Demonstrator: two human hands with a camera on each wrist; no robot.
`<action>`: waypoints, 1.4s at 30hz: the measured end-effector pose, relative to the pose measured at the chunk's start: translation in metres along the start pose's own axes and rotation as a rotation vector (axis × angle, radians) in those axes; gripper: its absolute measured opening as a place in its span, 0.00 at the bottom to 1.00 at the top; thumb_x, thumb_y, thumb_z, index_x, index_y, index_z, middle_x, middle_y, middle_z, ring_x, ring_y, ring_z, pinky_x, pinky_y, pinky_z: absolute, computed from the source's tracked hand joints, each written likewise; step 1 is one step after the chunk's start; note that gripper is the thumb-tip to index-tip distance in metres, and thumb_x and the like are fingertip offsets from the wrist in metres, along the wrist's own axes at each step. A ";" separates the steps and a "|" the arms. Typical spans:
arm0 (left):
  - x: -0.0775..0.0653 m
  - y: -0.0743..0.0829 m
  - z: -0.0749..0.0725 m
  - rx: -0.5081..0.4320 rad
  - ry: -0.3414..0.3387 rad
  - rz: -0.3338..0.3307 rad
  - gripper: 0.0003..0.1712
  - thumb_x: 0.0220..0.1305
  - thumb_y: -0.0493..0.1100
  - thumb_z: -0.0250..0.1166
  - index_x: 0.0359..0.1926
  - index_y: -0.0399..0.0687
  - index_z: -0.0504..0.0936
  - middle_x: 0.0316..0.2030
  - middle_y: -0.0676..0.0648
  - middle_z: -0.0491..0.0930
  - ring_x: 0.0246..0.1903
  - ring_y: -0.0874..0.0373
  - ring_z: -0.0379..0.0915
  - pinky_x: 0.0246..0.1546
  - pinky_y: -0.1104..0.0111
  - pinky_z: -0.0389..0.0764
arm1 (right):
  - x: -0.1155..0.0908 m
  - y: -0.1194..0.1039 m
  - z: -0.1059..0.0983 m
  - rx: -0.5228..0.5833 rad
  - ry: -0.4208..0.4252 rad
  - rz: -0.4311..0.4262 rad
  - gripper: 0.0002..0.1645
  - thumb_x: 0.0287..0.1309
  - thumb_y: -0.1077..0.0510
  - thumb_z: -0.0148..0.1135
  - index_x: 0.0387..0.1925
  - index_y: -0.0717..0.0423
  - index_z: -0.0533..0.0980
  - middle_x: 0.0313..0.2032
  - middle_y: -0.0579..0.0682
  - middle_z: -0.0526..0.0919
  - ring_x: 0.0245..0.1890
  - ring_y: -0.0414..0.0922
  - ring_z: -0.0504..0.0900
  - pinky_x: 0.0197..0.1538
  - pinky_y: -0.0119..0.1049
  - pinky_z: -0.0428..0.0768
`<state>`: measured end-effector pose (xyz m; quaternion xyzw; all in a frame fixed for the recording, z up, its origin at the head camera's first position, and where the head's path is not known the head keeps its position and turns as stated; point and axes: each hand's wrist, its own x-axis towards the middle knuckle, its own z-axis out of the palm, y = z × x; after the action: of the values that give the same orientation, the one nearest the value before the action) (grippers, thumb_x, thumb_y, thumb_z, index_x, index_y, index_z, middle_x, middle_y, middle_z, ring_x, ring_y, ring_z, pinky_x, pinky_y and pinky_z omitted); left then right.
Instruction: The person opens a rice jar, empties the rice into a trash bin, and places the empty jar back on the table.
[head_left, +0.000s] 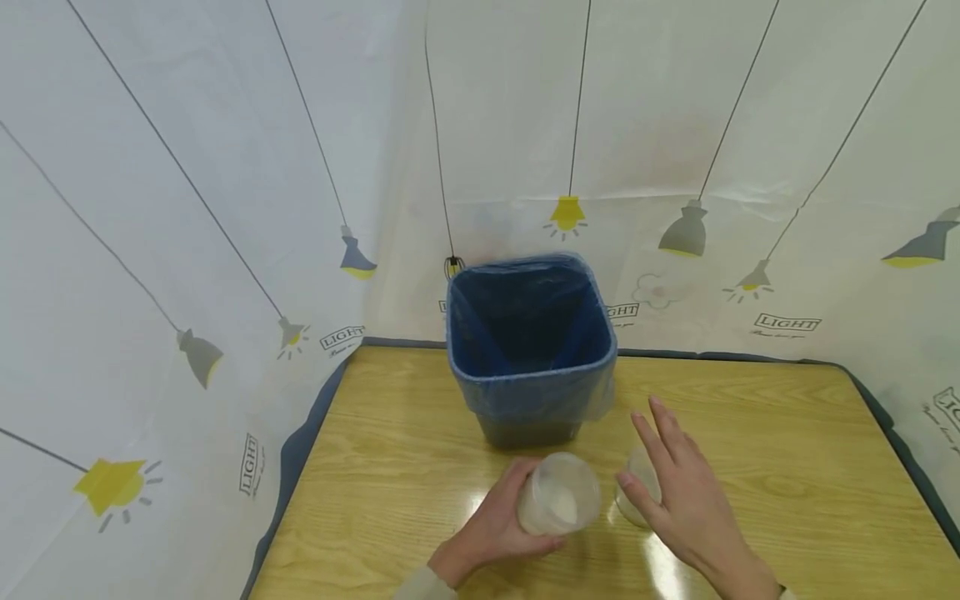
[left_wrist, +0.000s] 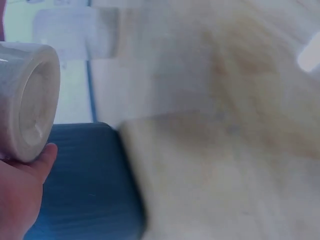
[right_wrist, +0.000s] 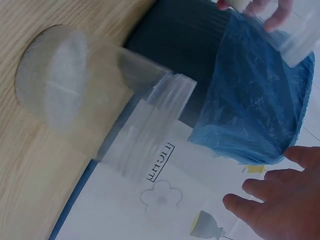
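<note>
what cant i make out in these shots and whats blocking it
Head: part of the standing clear jar, behind the right hand.
Head: the bottom inside the lined bin, lost in shadow.
Left wrist: the mouth of the held jar, cut off by the left edge.
Left wrist: tabletop grain, blurred.

You are holding a jar (head_left: 542, 507) in your left hand (head_left: 495, 523) before the bin (head_left: 536, 398), which is standing on the table (head_left: 390, 433) before the backdrop (head_left: 510, 125); a second jar (right_wrist: 107, 95) is standing rightward, near your right hand (head_left: 690, 496).

Bin (head_left: 531, 417) and jar (right_wrist: 102, 102) on table (head_left: 390, 433)
</note>
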<state>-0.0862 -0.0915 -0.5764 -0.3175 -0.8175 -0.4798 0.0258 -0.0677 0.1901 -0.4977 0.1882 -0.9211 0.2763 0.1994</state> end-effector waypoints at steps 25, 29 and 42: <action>0.028 0.047 0.004 0.491 0.159 -0.005 0.56 0.35 0.61 0.87 0.66 0.50 0.72 0.52 0.46 0.71 0.44 0.56 0.73 0.44 0.65 0.81 | 0.018 -0.045 0.009 0.217 -0.254 0.195 0.38 0.70 0.39 0.62 0.76 0.46 0.66 0.68 0.54 0.72 0.45 0.47 0.85 0.39 0.44 0.84; 0.029 0.047 0.004 0.526 0.180 0.023 0.57 0.34 0.61 0.87 0.66 0.48 0.72 0.51 0.45 0.71 0.45 0.55 0.73 0.45 0.63 0.81 | 0.017 -0.046 0.009 0.184 -0.235 0.179 0.40 0.67 0.38 0.66 0.75 0.44 0.67 0.64 0.53 0.75 0.41 0.43 0.85 0.39 0.45 0.84; 0.031 0.035 0.003 0.639 0.187 0.191 0.67 0.26 0.63 0.90 0.66 0.37 0.71 0.58 0.43 0.78 0.56 0.52 0.78 0.58 0.64 0.79 | 0.017 -0.039 0.007 0.245 -0.171 0.141 0.33 0.68 0.46 0.67 0.71 0.49 0.71 0.61 0.57 0.77 0.47 0.51 0.86 0.37 0.39 0.86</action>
<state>-0.0909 -0.0620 -0.5405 -0.3230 -0.8872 -0.2217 0.2435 -0.0662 0.1517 -0.4787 0.1686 -0.9051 0.3828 0.0761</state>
